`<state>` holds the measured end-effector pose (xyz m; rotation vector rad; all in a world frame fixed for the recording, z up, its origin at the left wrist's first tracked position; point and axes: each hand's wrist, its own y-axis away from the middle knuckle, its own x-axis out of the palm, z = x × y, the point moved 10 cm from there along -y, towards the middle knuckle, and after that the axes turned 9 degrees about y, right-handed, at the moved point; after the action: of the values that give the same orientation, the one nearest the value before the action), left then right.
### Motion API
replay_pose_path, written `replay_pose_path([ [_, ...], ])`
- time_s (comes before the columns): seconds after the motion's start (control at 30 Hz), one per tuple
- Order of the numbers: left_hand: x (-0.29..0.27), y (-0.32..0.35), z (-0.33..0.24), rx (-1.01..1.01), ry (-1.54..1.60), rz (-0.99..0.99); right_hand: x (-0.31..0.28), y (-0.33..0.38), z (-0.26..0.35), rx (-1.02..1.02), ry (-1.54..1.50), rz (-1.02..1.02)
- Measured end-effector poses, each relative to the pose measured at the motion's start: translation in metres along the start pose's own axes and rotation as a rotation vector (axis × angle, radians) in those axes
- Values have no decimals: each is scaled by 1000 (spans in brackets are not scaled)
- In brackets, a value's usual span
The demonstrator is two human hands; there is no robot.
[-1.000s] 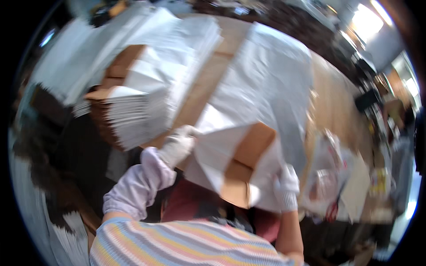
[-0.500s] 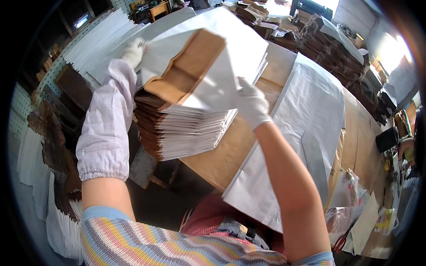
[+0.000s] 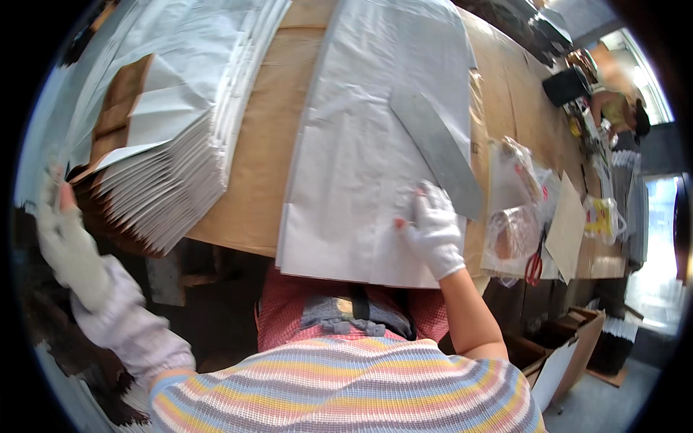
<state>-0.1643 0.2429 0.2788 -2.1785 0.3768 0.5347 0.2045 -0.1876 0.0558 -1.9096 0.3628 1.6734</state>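
White gloves with bare fingertips cover both my hands. At the left edge my left hand (image 3: 68, 242) is open, fingers stretched, beside the near left corner of a fanned stack of white paper bags (image 3: 170, 184) with brown folded ends; whether it touches the stack I cannot tell. My right hand (image 3: 435, 229) lies open on a pile of flat white paper sheets (image 3: 346, 195) in front of me, thumb spread out. Just beyond its fingers, a flat grey plate with a rounded end (image 3: 437, 148) rests slantwise on the sheets.
The brown-covered table (image 3: 249, 151) extends under both piles. To the right lie clear plastic bags (image 3: 512, 231), red-handled scissors (image 3: 533, 268) and a beige card (image 3: 567, 231). A black cylinder (image 3: 567, 86) stands farther back, near another person (image 3: 617, 115). An open cardboard box (image 3: 567, 346) stands below the table.
The view has swung right. My hands have let go of the white and brown bag, now lying on the fanned stack. My right hand has come down on the white sheets.
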Motion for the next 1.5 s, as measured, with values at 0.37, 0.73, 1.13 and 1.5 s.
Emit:
replay_pose_path([
  [0.37,382,197,-111,436,-91,879,46,90,-146,882,-501,44],
  [0.73,344,153,-74,333,133,810,-14,75,-77,-213,-29,-313],
  [1.13,344,169,-104,468,-47,1057,-16,42,-103,-139,-441,-18],
  [1.5,341,169,-48,-208,-273,405,55,45,-149,725,-612,342],
])
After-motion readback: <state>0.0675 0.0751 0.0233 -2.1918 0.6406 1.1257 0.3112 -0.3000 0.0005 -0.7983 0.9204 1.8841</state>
